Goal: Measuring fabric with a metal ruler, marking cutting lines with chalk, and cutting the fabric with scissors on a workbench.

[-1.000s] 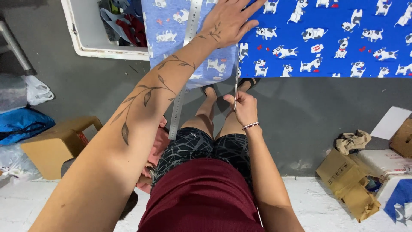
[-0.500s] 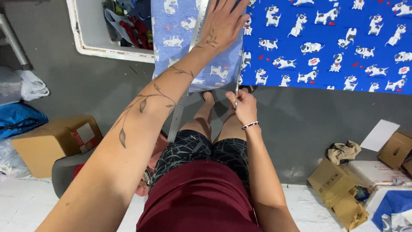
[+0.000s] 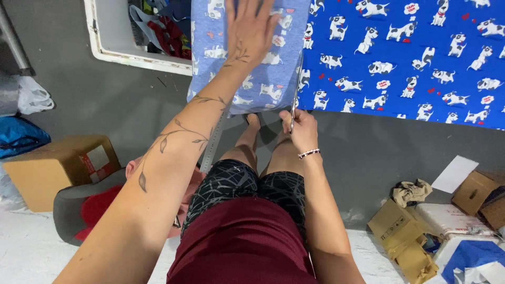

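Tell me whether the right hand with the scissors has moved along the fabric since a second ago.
Cannot tell. The right hand sits at the blue dog-print fabric's near edge in every picture, scissors pointing into the cloth; the camera itself shifted.

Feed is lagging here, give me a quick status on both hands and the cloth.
Left hand flat on pale blue fabric. Right hand shut on scissors, blades at the dark blue fabric edge. Metal ruler hangs beside the cut line, apart from the blades.
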